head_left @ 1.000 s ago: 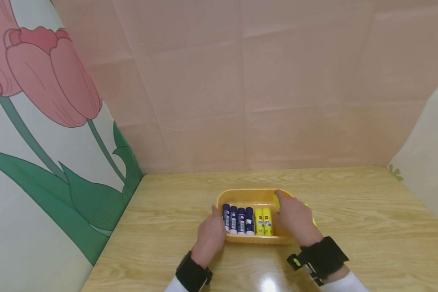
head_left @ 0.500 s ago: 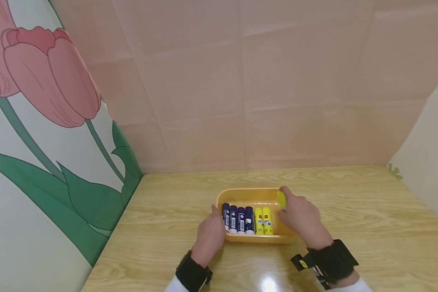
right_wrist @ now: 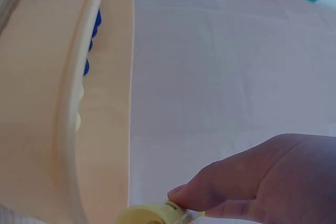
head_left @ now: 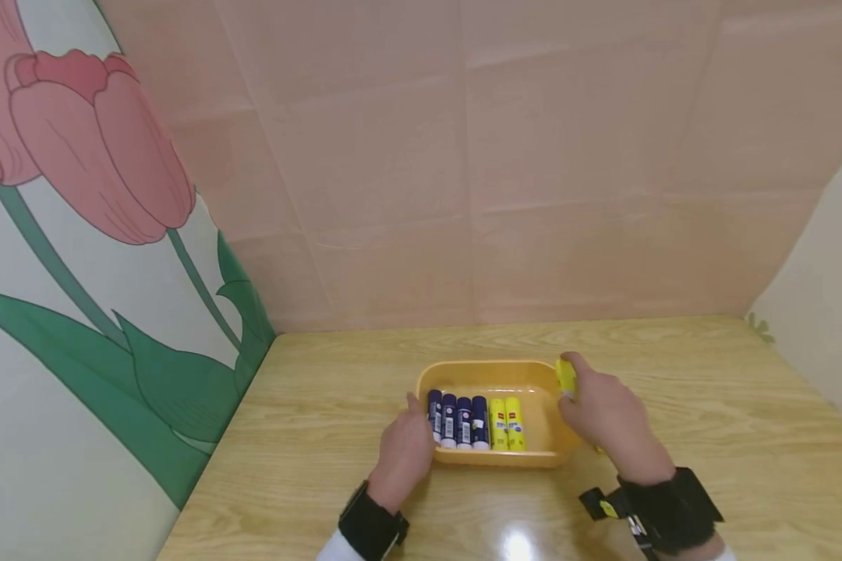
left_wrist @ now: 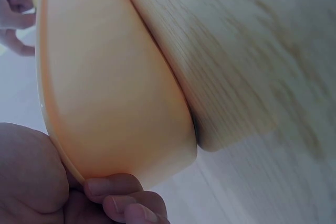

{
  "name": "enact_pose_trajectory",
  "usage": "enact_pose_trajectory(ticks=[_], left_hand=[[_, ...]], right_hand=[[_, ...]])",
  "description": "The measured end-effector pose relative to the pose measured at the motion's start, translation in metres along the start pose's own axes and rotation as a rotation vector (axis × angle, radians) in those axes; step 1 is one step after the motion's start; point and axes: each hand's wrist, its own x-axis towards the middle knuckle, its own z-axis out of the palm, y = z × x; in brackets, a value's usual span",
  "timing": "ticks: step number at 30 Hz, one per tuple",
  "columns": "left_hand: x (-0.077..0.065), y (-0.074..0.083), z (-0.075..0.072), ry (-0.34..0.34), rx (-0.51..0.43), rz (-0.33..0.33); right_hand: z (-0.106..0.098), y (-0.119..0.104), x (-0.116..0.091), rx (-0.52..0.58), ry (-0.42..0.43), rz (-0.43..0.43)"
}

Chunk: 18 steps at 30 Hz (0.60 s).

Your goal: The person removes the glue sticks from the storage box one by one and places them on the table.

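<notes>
A shallow orange-yellow plastic tray (head_left: pixel 494 460) stands on the table. Several dark blue glue sticks (head_left: pixel 464 425) lie side by side in its left half, and two yellow glue sticks (head_left: pixel 507 425) lie beside them. My left hand (head_left: pixel 405 448) grips the tray's left end; in the left wrist view its fingers (left_wrist: pixel 113 186) curl against the outer wall. At the tray's right end, my right hand (head_left: pixel 609 409) pinches another yellow glue stick (head_left: pixel 565 377), whose round end (right_wrist: pixel 152 214) shows in the right wrist view. A yellow bit (head_left: pixel 599 449) peeks out under this hand, mostly hidden.
The wood-grain table (head_left: pixel 337 405) extends around the tray. A pinkish-brown sheet (head_left: pixel 463 195) hangs behind it. Walls flank both sides, the left one (head_left: pixel 105 257) painted with tulips. Each wrist wears a black strap (head_left: pixel 372 522).
My right hand has moved right with the yellow glue stick, from over the tray's inside to its right rim. My left hand and the tray have stayed nearly still.
</notes>
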Motion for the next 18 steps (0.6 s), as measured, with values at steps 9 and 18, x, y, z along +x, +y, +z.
enact_pose_trajectory(ticks=[9, 18], left_hand=[[-0.001, -0.001, 0.0, -0.023, -0.009, -0.013], [-0.001, -0.002, -0.001, -0.02, 0.014, -0.02]], right_hand=[[-0.008, 0.017, -0.002, 0.016, -0.023, 0.047], [-0.011, 0.03, -0.001, 0.038, -0.059, 0.078]])
